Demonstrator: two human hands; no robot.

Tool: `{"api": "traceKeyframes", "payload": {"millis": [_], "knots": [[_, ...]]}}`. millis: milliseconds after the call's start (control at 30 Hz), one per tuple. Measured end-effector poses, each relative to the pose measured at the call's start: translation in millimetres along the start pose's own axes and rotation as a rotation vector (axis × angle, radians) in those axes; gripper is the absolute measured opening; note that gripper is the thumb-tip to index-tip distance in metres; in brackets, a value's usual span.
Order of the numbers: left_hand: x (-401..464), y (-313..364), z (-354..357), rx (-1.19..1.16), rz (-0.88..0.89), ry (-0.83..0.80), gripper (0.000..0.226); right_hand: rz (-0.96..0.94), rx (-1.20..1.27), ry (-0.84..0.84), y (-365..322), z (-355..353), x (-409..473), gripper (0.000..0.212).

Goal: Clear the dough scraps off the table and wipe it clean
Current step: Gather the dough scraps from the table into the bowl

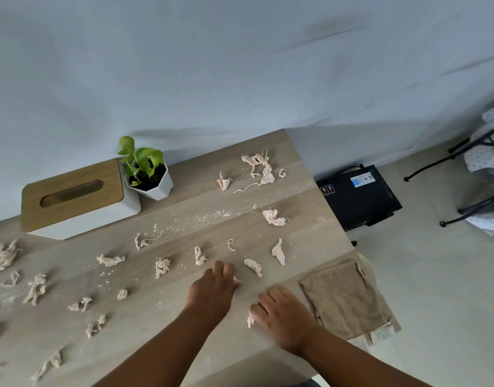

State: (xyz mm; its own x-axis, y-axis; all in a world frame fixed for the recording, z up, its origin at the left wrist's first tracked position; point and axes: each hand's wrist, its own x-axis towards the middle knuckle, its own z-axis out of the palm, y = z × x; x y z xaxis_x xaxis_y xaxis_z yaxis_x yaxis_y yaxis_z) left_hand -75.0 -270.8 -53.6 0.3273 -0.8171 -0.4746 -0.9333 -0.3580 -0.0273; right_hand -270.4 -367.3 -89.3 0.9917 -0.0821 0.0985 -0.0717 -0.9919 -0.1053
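Several pale dough scraps lie scattered over the wooden table (184, 213), among them a big stringy one (258, 167) at the far right and a crumpled one (273, 217) nearer. My left hand (213, 286) rests palm down with its fingers curled over a small scrap (237, 280). My right hand (279, 311) is also palm down, its fingers closed on a scrap (250, 319) that sticks out at the fingertips. A folded brown cloth (343, 297) lies at the table's right edge, just right of my right hand. Flour specks (212, 216) dust the middle.
A tissue box with a wooden lid (75, 196) and a potted plant (146, 174) stand at the back left by the wall. On the floor to the right sit a black device (357, 196) and chair legs (463, 157).
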Motion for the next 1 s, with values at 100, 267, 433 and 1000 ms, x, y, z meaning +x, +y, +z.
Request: {"api": "traceKeyframes", "payload": {"millis": [100, 267, 433, 1000], "knots": [[-8.6, -3.3, 4.6, -0.144, 0.072, 0.127, 0.037, 0.001, 0.021, -0.015, 0.7, -0.8, 5.5, 0.011], [-18.8, -18.2, 12.5, -0.201, 0.200, 0.153, 0.037, 0.023, 0.042, -0.083, -1.8, -9.1, 11.4, 0.018], [-26.0, -31.9, 14.9, -0.247, 0.144, 0.087, 0.037, 0.065, 0.052, -0.109, -2.0, -21.4, 13.6, 0.015], [-79.8, -87.8, 20.4, -0.526, 0.022, 0.238, 0.062, 0.466, 0.145, -0.329, -35.2, -62.9, 18.9, 0.036]]}}
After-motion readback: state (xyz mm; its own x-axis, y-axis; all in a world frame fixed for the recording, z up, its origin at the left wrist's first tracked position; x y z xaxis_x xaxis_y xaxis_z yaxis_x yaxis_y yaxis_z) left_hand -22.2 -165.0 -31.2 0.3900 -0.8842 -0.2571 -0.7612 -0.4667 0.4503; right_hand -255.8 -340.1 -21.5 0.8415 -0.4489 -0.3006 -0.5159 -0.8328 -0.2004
